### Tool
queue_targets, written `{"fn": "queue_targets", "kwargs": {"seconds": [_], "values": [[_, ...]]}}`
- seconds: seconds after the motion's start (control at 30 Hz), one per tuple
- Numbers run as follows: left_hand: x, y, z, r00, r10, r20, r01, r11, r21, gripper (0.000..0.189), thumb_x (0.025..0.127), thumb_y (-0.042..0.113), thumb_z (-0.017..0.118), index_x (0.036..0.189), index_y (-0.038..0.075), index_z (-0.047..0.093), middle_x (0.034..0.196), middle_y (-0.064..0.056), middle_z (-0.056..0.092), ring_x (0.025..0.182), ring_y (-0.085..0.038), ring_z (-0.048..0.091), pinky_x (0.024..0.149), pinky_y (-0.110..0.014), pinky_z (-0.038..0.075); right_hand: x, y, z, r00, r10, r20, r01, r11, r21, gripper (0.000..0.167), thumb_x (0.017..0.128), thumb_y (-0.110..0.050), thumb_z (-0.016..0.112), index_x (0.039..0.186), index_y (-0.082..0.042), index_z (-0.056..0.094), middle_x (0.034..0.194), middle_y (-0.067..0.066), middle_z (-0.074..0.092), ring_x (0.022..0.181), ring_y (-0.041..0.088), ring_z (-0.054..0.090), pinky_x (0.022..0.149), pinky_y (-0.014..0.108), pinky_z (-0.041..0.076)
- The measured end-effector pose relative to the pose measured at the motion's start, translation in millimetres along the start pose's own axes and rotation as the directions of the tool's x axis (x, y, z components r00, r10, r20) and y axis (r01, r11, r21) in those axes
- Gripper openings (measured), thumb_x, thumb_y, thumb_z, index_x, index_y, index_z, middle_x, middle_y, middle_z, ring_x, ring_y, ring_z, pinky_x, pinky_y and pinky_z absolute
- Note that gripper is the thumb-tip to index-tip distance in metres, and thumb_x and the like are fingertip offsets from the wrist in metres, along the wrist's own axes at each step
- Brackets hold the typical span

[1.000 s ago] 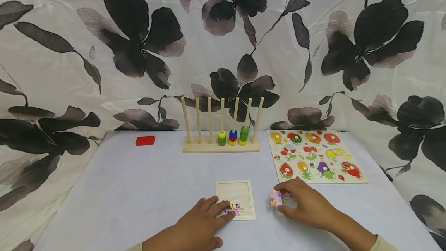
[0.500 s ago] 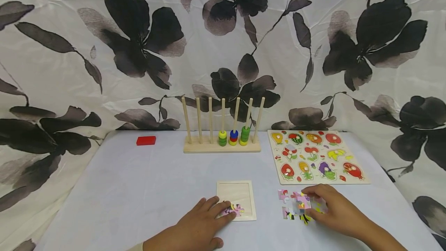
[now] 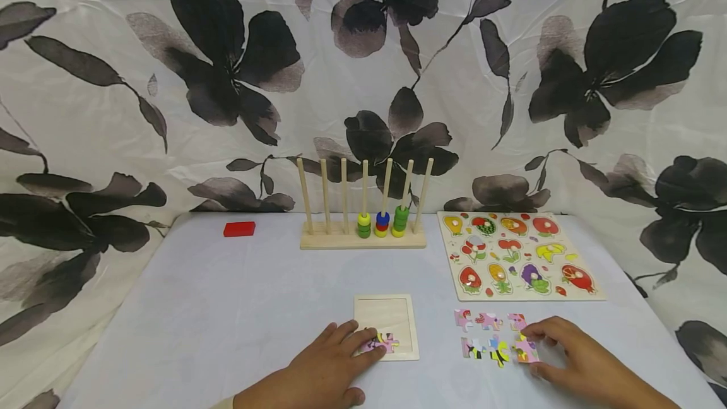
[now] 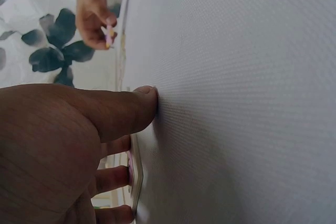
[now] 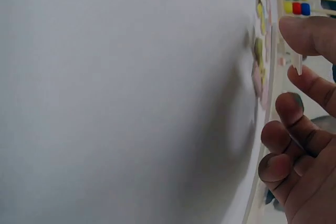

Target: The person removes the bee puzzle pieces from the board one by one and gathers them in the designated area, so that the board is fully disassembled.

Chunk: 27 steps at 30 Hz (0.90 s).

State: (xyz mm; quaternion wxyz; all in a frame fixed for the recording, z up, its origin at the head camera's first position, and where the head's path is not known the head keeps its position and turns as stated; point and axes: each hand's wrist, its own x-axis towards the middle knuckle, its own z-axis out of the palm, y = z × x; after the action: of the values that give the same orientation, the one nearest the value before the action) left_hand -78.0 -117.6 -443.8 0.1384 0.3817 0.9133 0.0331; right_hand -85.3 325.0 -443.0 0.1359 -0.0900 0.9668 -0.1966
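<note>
My left hand [image 3: 318, 365] lies with extended fingers over the lower left of a small square wooden puzzle tray [image 3: 389, 313]. Its fingertips rest by a pink, yellow and black puzzle piece [image 3: 389, 343] in the tray, partly covered by the fingers. To the right, my right hand [image 3: 573, 358] pinches a pink and yellow puzzle piece [image 3: 526, 351] between thumb and index finger. The right wrist view shows that held piece [image 5: 298, 62] edge-on, above the table. Several loose pieces [image 3: 500, 353] lie flat just left of the right hand.
Behind the loose pieces lies a fruit puzzle board [image 3: 525, 256]. A wooden peg stand [image 3: 363, 242] with coloured rings stands at the back centre, and a red block [image 3: 239, 229] at the back left. A floral cloth [image 3: 363, 81] hangs behind the table.
The right hand has moved rightward with the pinched piece, from beside the tray across the loose pieces, uncovering them. The left hand stays on the tray.
</note>
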Motion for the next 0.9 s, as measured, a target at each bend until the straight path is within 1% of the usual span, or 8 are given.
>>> {"fn": "queue_targets", "kwargs": {"seconds": [0.07, 0.17, 0.23, 0.3, 0.37, 0.57, 0.77, 0.9], "values": [[0.0, 0.0, -0.4, 1.000, -0.001, 0.002, 0.001, 1.000, -0.001, 0.072, 0.091, 0.052, 0.072, 0.155, 0.033, 0.045, 0.159, 0.003, 0.039, 0.144, -0.028, 0.036, 0.111, -0.057, 0.037, -2.1, 3.5, -0.2, 0.998, 0.054, 0.035, -0.055, 0.998, 0.021, 0.057, 0.076, -0.045, 0.089, 0.121, -0.019, 0.067, 0.110, -0.006, 0.060, 0.097, 0.015, 0.053, 0.086, 0.037, 0.055], [-0.5, -0.1, -0.9, 1.000, 0.004, -0.008, -0.004, 1.000, 0.006, 0.072, 0.091, 0.052, 0.071, 0.155, 0.031, 0.045, 0.158, 0.002, 0.040, 0.144, -0.029, 0.036, 0.111, -0.057, 0.037, -4.6, 7.1, 0.5, 0.986, 0.138, 0.092, -0.144, 0.988, 0.059, 0.061, 0.073, -0.046, 0.090, 0.122, -0.017, 0.067, 0.115, -0.004, 0.061, 0.099, 0.017, 0.054, 0.094, 0.049, 0.054], [-0.6, -0.4, -1.3, 1.000, 0.007, -0.010, -0.007, 1.000, 0.008, 0.072, 0.091, 0.052, 0.071, 0.155, 0.031, 0.046, 0.158, 0.001, 0.041, 0.144, -0.029, 0.037, 0.111, -0.057, 0.037, -6.1, 8.4, 1.5, 0.976, 0.182, 0.120, -0.192, 0.978, 0.077, 0.065, 0.072, -0.048, 0.090, 0.124, -0.017, 0.067, 0.118, -0.003, 0.061, 0.101, 0.019, 0.055, 0.097, 0.055, 0.051], [-0.7, -0.4, -1.8, 1.000, 0.008, -0.011, -0.008, 1.000, 0.004, 0.072, 0.091, 0.052, 0.072, 0.155, 0.031, 0.046, 0.158, 0.001, 0.041, 0.144, -0.029, 0.036, 0.111, -0.057, 0.037, -8.0, 9.5, 2.7, 0.969, 0.203, 0.141, -0.216, 0.973, 0.080, 0.066, 0.070, -0.051, 0.090, 0.124, -0.019, 0.068, 0.121, -0.002, 0.060, 0.103, 0.020, 0.054, 0.098, 0.057, 0.049], [-0.5, -0.5, -1.9, 1.000, 0.007, -0.010, -0.007, 1.000, -0.003, 0.072, 0.091, 0.052, 0.072, 0.155, 0.031, 0.046, 0.158, 0.002, 0.041, 0.144, -0.029, 0.036, 0.111, -0.057, 0.037, -9.8, 11.1, 4.1, 0.970, 0.193, 0.151, -0.207, 0.975, 0.081, 0.064, 0.070, -0.052, 0.090, 0.123, -0.023, 0.068, 0.123, -0.002, 0.059, 0.105, 0.021, 0.053, 0.098, 0.059, 0.049], [0.3, -0.1, -1.1, 1.000, 0.007, -0.008, -0.007, 1.000, -0.012, 0.073, 0.091, 0.052, 0.073, 0.155, 0.031, 0.046, 0.158, 0.002, 0.040, 0.144, -0.028, 0.036, 0.111, -0.057, 0.037, -12.6, 13.1, 7.6, 0.973, 0.157, 0.171, -0.174, 0.981, 0.089, 0.058, 0.067, -0.052, 0.091, 0.117, -0.034, 0.069, 0.126, -0.004, 0.058, 0.108, 0.022, 0.052, 0.098, 0.057, 0.050], [0.3, 0.3, -0.2, 1.000, 0.007, -0.010, -0.007, 1.000, -0.009, 0.072, 0.091, 0.052, 0.073, 0.155, 0.031, 0.046, 0.158, 0.002, 0.041, 0.144, -0.029, 0.036, 0.111, -0.057, 0.037, -15.1, 11.3, 7.6, 0.970, 0.170, 0.177, -0.186, 0.979, 0.082, 0.059, 0.066, -0.053, 0.092, 0.118, -0.035, 0.069, 0.128, -0.002, 0.058, 0.108, 0.022, 0.053, 0.098, 0.055, 0.050], [-0.1, 0.6, 0.5, 1.000, 0.005, -0.012, -0.005, 1.000, -0.006, 0.072, 0.091, 0.052, 0.073, 0.154, 0.031, 0.047, 0.157, 0.002, 0.041, 0.144, -0.029, 0.036, 0.111, -0.057, 0.037, -16.3, 12.1, 7.1, 0.976, 0.143, 0.163, -0.158, 0.984, 0.085, 0.058, 0.069, -0.053, 0.090, 0.118, -0.032, 0.069, 0.126, -0.003, 0.059, 0.108, 0.022, 0.053, 0.097, 0.055, 0.051]]}}
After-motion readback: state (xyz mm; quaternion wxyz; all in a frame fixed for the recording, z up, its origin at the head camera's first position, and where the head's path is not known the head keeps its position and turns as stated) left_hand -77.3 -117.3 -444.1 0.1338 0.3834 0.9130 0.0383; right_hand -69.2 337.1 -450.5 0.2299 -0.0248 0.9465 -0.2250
